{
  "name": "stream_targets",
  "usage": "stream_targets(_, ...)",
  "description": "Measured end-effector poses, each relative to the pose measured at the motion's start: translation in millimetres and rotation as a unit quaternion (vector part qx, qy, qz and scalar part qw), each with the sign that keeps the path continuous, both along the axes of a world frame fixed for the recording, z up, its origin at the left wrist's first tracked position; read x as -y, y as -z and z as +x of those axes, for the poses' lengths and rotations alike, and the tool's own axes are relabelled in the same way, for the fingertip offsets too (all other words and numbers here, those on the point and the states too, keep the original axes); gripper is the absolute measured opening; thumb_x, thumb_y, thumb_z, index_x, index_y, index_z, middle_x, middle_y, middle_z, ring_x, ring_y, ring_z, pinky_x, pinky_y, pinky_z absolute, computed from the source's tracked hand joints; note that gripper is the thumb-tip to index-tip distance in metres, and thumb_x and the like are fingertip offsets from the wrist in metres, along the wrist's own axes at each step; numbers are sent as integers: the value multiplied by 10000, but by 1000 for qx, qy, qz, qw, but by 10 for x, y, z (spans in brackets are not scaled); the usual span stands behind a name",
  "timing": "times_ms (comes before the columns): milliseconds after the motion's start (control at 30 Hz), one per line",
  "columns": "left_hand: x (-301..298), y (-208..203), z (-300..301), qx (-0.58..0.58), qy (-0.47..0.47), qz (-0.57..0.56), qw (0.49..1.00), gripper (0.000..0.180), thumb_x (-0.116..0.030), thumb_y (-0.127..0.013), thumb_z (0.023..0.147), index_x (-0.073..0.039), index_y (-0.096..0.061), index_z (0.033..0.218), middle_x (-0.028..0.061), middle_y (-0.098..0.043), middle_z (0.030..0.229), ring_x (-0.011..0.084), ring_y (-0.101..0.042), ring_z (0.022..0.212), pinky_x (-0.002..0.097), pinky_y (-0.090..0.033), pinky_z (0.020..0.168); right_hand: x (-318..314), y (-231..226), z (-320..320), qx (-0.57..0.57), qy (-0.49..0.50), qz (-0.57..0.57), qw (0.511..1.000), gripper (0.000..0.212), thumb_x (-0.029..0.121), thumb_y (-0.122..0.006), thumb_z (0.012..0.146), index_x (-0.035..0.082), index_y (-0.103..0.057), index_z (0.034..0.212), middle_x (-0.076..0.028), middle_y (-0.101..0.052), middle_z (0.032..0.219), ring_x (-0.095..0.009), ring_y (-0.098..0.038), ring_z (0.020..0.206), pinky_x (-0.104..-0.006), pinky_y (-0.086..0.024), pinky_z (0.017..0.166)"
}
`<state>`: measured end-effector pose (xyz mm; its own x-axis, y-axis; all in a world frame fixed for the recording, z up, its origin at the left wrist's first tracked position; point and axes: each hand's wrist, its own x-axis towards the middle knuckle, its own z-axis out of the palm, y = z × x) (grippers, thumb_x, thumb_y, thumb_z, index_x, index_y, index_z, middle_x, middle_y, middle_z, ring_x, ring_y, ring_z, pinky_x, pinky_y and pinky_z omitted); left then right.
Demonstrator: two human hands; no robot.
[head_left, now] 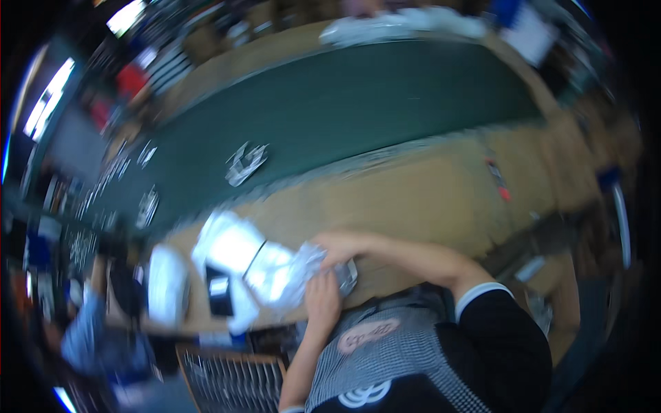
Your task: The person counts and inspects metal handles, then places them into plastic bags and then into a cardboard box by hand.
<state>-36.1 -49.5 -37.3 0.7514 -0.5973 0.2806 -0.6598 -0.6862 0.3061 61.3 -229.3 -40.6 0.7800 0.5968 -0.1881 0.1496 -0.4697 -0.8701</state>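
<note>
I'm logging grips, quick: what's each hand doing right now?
Left hand: on the crinkled clear plastic; blur hides whether it's closed.
Right hand: fingers bent over the same plastic; firm grip can't be told.

Slim red/blk item [498,180] lies on brn ledge [406,189] nr grn belt [385,89].

The left forearm [301,365] rises steeply from the lower edge to the left grip [323,292], its fingers reaching forward, away from the body. The right forearm [420,260] slants in leftward from a bent elbow [475,274]. The right grip [337,248] sits just beyond the left one, fingers curled; blur hides how firmly either closes.
</note>
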Motion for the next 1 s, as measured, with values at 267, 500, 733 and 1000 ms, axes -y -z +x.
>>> stream_targets(267, 216, -187, -161, 9, 244, -106, 964, 482, -9, -533, 730, 23, -538, 1212, 204, -546, 945, 404, -506, 828, 491, -404, 739, 548, -592, -1145, -1, 191, -7, 982, 536, 145, -676, 702, -48, -540, 1184, -270, -634, 1056, -380, -626, 993, -415, -497, 838)
stream_targets(500, 861, -726, 16, -66, 333, -128, 932, 562, -20, -718, 796, -15, -496, 1313, 268, -485, 1263, 440, -518, 1160, 476, -451, 951, 1908, -1437, -3258, 97, 630, 40, 769, 583, 93, -690, 865, 22, -461, 1397, -73, -606, 1223, -164, -572, 1112, -360, -485, 950)
stream_targets(733, 870, -607, -26, -90, 385, -88, 914, 395, -31, -686, 821, 13, -569, 1197, 242, -513, 1236, 402, -579, 1043, 440, -501, 839, 2859, -1570, -5416, 36, 798, -28, 601, 485, 44, -717, 767, -3, -579, 1230, -105, -673, 1090, -178, -638, 974, -317, -512, 823)
stream_targets(1000, 805, -683, -49, -102, 344, -57, 932, 310, -38, -686, 823, -19, -613, 1124, 203, -572, 1161, 385, -595, 1033, 435, -501, 847, 3190, -537, -5072, -227, 668, -477, 524, 331, 116, -682, 779, -14, -687, 1083, -228, -687, 1094, -337, -683, 979, -444, -544, 836)
